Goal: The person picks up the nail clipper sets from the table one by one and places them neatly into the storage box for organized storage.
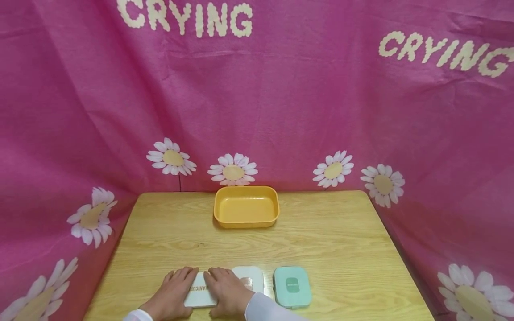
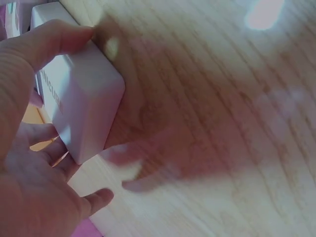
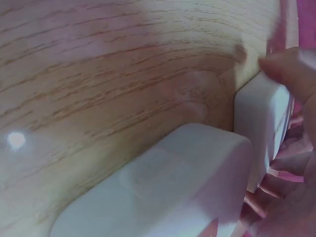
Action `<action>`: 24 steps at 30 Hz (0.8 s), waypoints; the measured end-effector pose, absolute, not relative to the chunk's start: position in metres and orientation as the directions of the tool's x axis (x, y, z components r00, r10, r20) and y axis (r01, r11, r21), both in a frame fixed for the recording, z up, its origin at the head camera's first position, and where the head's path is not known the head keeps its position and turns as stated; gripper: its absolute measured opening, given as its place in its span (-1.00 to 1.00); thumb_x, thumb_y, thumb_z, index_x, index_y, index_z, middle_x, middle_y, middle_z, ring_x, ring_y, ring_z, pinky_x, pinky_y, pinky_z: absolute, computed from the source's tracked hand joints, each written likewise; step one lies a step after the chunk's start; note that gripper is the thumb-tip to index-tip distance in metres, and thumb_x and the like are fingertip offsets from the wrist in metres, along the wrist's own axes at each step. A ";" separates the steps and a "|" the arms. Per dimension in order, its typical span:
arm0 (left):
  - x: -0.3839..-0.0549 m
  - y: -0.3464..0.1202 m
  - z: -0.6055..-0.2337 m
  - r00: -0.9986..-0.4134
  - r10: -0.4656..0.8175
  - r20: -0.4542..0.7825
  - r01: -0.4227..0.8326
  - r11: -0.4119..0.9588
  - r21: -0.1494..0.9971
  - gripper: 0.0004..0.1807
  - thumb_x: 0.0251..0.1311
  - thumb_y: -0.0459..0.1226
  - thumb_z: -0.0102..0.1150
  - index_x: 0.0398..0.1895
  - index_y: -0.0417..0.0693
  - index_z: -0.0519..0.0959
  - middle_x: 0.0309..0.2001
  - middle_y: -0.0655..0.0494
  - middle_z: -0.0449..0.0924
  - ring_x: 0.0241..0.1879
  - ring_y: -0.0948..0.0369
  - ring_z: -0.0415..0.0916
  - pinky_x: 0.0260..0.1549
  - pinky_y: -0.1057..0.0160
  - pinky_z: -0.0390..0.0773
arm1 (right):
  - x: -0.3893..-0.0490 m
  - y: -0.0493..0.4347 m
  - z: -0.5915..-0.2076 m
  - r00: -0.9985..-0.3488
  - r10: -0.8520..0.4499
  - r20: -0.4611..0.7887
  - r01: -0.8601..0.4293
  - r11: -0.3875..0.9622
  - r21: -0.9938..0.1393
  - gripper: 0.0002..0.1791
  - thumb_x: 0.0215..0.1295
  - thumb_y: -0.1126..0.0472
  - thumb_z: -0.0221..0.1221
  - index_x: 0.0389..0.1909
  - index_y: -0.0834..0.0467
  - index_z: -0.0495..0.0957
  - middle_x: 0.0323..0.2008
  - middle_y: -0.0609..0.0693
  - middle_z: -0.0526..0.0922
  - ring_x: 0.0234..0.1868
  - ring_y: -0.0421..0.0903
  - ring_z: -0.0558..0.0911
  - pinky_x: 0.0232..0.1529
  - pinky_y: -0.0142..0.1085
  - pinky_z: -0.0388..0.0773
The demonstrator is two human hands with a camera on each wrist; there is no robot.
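Note:
A white box (image 1: 199, 297) with MANICURE lettering lies at the table's near edge, left of centre, in the head view. My left hand (image 1: 172, 295) holds its left side, thumb and fingers on opposite edges, as the left wrist view shows of the box (image 2: 89, 94). On the right end, my right hand (image 1: 230, 293) grips it likewise; the box (image 3: 256, 111) shows beside that thumb in the right wrist view. A white rounded case (image 1: 258, 275) sits just right of the box, partly hidden under my right hand and sleeve. Farther right lies a mint-green case (image 1: 292, 294).
A yellow rectangular tub (image 1: 246, 224) stands at the table's back edge. The wooden table (image 1: 345, 249) is bounded by a pink cloth (image 1: 281, 98) with daisies at the back and both sides.

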State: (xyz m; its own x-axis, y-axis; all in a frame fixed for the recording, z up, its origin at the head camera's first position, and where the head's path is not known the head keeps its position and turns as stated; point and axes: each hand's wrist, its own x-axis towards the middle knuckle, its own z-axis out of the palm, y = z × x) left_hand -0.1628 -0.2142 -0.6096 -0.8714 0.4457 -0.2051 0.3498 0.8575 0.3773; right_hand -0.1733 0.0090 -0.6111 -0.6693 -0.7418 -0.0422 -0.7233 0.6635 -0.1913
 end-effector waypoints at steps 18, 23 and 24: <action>-0.165 -0.214 -0.614 -0.861 0.498 -0.107 0.418 0.811 0.409 0.03 -0.37 -0.14 0.66 0.34 -0.21 0.46 0.15 0.08 0.45 0.14 0.07 0.42 0.09 0.04 0.59 | -0.173 0.000 -0.609 -0.704 -0.710 -0.022 -0.704 0.701 -0.115 0.10 -0.22 -0.17 0.65 0.41 0.11 0.44 0.11 -0.09 0.59 0.11 -0.19 0.54 0.04 -0.42 0.58; -0.166 -0.216 -0.616 -0.867 0.488 -0.105 0.408 0.815 0.412 0.02 -0.43 -0.13 0.67 0.30 -0.16 0.49 0.09 0.14 0.44 0.06 0.12 0.41 -0.04 0.15 0.59 | -0.174 -0.003 -0.609 -0.704 -0.710 -0.016 -0.703 0.700 -0.126 0.10 -0.24 -0.18 0.66 0.40 0.10 0.46 0.08 -0.11 0.59 0.08 -0.22 0.53 0.02 -0.46 0.56; -0.166 -0.215 -0.616 -0.867 0.486 -0.112 0.403 0.815 0.416 0.02 -0.43 -0.13 0.67 0.30 -0.15 0.49 0.09 0.14 0.44 0.06 0.12 0.40 -0.04 0.15 0.59 | -0.174 -0.003 -0.610 -0.705 -0.709 -0.016 -0.702 0.701 -0.123 0.10 -0.24 -0.18 0.66 0.40 0.10 0.46 0.08 -0.11 0.59 0.07 -0.22 0.53 0.02 -0.46 0.56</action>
